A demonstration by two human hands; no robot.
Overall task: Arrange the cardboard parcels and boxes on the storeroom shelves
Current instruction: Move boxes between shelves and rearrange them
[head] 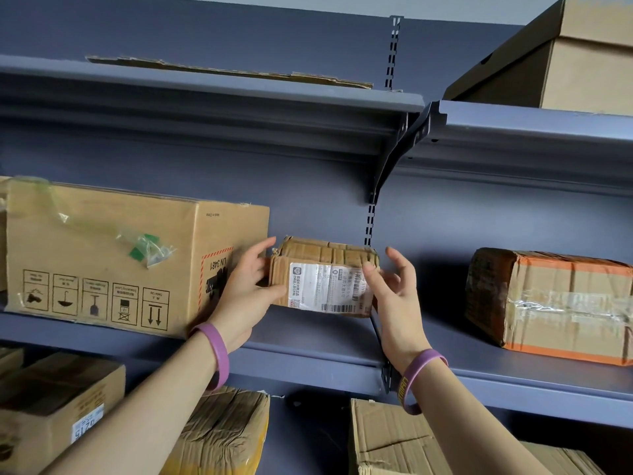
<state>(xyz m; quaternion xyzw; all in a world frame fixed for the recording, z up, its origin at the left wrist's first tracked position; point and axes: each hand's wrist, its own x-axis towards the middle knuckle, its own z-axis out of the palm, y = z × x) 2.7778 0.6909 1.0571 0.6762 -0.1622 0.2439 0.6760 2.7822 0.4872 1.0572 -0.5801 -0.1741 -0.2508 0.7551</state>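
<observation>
Two hands are holding one small labelled parcel (325, 279) on the middle shelf (308, 344). The left hand (245, 296) is gripping its left end and the right hand (394, 299) is pinching its right end. One large box (102, 255) is sitting just left of the grip, and one orange-taped parcel (555, 303) well to its right.

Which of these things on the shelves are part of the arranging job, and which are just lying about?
Job: small labelled parcel, held by left hand and right hand; large printed box; tape-wrapped parcel; middle shelf.
Lying about: flat cardboard scrap on the top shelf; loose green tape on the printed box.
</observation>
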